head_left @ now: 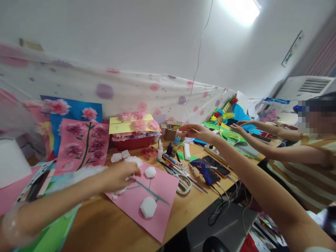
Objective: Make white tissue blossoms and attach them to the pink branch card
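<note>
My left hand [121, 177] hovers palm down over the left side of a pink sheet [168, 187], its fingers loosely bent and nothing visible in them. On that sheet are a painted dark green branch [147, 189] and white tissue-paper pieces, one near the top [150, 172] and another lower down [148, 207]. My right hand [196, 133] reaches out above the supplies, fingers extended and apart. Its fingertips are close to the top of a clear glue bottle [175, 146]; whether they touch it I cannot tell.
Scissors [184, 184], pens, a blue glue gun [204, 171] and phones [216, 165] with cables lie on the right. A red basket [133, 142] and flower pictures [82, 145] stand against the wall. A co-worker [301, 154] sits at right, arms stretched over the table.
</note>
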`<state>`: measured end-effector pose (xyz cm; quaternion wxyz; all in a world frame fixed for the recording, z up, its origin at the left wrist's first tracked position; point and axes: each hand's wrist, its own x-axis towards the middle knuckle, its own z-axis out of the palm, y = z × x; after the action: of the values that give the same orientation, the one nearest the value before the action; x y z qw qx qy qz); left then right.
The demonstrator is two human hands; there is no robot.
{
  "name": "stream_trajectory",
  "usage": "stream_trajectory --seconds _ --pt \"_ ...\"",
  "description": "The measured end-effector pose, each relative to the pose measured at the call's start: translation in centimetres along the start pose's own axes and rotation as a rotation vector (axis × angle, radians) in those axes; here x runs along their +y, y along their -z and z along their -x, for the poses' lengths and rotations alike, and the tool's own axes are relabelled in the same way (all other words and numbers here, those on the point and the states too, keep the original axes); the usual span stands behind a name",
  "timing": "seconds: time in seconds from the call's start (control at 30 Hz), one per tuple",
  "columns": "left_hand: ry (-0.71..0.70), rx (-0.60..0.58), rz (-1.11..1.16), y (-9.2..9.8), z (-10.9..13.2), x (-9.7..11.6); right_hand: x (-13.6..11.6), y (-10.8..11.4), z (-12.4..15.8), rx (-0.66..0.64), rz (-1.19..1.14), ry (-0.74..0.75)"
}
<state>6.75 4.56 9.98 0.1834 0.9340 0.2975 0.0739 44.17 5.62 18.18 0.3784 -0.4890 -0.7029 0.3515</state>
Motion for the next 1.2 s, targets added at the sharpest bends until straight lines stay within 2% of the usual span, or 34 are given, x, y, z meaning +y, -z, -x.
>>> stream_trajectory --seconds 0.07,0.13,0.23,0.3,0.37,0.43,0.53,0.67,0.77,0.9,1.07,1.2 --pt "-0.038 -0.078 0.031 -2.5 2.1 0.5 0.3 -0.1 -0.1 0.013 -0.034 -0.020" --pt "-0.036 -0.069 0.073 -3.8 3.3 0.7 0.3 -0.4 -0.2 0.020 -0.032 -0.035" --pt "0.042 0.062 0.158 -3.0 2.2 1.1 -0.1 -1.1 -0.6 0.008 -0.018 -0.032" --pt "0.157 0.122 0.354 -1.4 -0.5 1.9 -0.5 -1.7 -0.9 -0.003 -0.010 -0.021" --pt "0.271 0.208 0.745 0.1 -4.2 3.0 -0.8 -2.6 -1.2 0.000 0.008 -0.004" --pt "0.247 0.239 0.859 1.1 -8.2 4.2 -0.9 -3.4 -1.5 0.019 0.038 0.016" --pt "0.168 0.219 0.995 1.0 -13.0 5.6 -0.7 -4.4 -1.9 0.048 0.074 0.042" --pt "0.139 0.254 1.109 -0.2 -16.0 6.2 -0.1 -4.5 -2.2 0.095 0.092 0.034" --pt "0.153 0.254 1.127 -0.6 -16.5 5.6 0.3 -3.9 -1.9 0.095 0.080 -0.022" --pt "0.189 0.191 1.067 -0.4 -16.4 3.6 0.4 -2.8 -1.1 0.058 0.019 -0.118" --pt "0.282 0.141 0.880 -0.4 -16.4 0.4 0.0 -1.5 0.3 0.068 -0.091 -0.187" --pt "0.284 0.176 0.691 -0.1 -16.8 -1.2 -0.2 -1.6 0.8 0.072 -0.167 -0.202"
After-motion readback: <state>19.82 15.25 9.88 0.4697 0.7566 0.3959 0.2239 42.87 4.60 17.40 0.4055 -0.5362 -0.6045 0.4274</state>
